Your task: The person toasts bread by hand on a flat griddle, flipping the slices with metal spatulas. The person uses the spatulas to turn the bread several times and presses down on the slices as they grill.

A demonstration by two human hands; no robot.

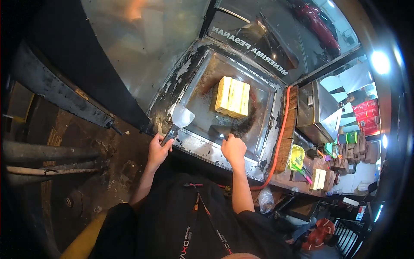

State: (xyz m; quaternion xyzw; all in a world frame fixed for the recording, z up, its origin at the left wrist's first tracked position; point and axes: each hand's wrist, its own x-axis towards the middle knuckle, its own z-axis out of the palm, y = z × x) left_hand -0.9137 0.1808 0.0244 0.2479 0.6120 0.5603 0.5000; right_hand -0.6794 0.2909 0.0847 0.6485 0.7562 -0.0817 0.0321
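A loaf of bread cut into several upright yellow slabs (233,97) stands on the flat metal griddle (200,112), slightly right of its middle. My left hand (158,151) is closed round the dark handle of a wide-bladed spatula (183,117). That blade tilts over the griddle's left rim, apart from the bread. At the near side of the griddle, my right hand (234,149) grips a second spatula (219,131). Its blade looks dark, lies low over the plate and is just short of the bread. Most of its handle is hidden by my fingers.
An orange hose (284,125) runs along the griddle's right edge. Beyond it are a metal box (319,110), a yellow tub (297,156) and another bread block (318,178). Glass panels (254,39) border the far side. A person in red (321,233) is at lower right.
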